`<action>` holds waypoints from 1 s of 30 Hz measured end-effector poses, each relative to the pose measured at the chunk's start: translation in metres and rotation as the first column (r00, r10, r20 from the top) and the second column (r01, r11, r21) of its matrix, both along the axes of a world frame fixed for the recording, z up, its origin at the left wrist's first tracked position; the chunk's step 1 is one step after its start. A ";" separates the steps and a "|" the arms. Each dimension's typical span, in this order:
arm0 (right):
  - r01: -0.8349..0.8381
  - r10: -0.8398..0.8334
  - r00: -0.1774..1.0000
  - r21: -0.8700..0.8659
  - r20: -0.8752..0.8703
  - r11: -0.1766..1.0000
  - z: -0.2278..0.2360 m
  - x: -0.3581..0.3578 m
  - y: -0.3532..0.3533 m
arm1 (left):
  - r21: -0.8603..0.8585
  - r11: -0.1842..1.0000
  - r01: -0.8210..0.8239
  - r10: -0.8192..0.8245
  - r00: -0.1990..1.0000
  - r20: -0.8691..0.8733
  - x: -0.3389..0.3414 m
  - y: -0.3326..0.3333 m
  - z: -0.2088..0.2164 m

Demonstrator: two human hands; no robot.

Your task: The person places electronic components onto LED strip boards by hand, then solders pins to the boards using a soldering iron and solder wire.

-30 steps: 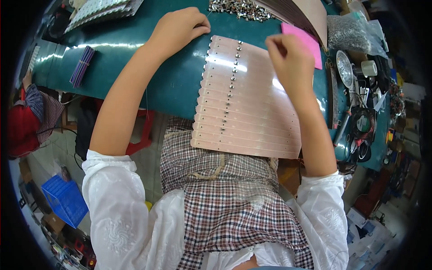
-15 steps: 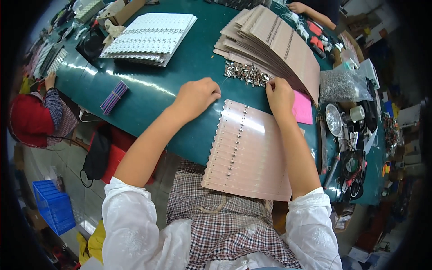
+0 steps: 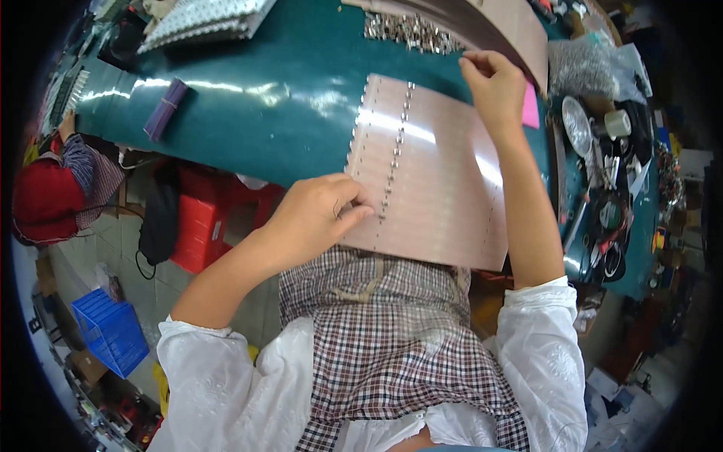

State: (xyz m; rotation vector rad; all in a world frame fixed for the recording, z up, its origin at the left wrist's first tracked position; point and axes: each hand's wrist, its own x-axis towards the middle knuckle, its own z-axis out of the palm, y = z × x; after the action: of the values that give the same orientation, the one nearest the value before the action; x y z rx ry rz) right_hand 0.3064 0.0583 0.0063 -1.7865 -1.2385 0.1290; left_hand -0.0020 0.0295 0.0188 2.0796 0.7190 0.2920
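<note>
A pinkish-beige flat sheet with a scalloped left edge lies in front of me, its near end over the table edge. A row of small shiny metal clips runs down its left part. My left hand is at the near end of this row, thumb and forefinger curled together; whatever they hold is too small to make out. Beyond the sheet lies a heap of loose metal clips. My right hand is beside the heap's right end, fingertips pinched, their contents not visible.
Stacked beige sheets rise behind the heap, with a pink card beside them. White sheets and a purple bundle lie left. A bag of small parts and a metal dish stand right. Another person sits far left.
My left hand has come back toward me, from near the heap to the sheet's near left part. My right hand stays by the heap. The view has tilted down, shifting the table upward.
</note>
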 end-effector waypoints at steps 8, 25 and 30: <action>-0.087 0.056 0.951 -0.092 -0.303 0.992 0.007 -0.028 -0.076 | 0.089 0.996 -0.031 0.026 0.998 0.061 0.006 -0.019 -0.018; -0.154 0.099 0.893 -0.092 -0.439 0.984 0.010 -0.052 -0.118 | 0.245 0.970 0.001 -0.008 1.000 0.027 0.006 -0.030 -0.022; -0.183 0.137 0.898 -0.072 -0.417 0.981 0.008 -0.055 -0.124 | 0.321 0.947 0.009 -0.014 1.000 0.015 0.007 -0.035 -0.020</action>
State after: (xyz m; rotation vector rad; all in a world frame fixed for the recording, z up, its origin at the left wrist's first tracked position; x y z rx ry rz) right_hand 0.2513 -0.0658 0.0144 -1.6357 -1.0817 0.6476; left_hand 0.0048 -0.0051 -0.0017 2.3846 0.6839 0.4447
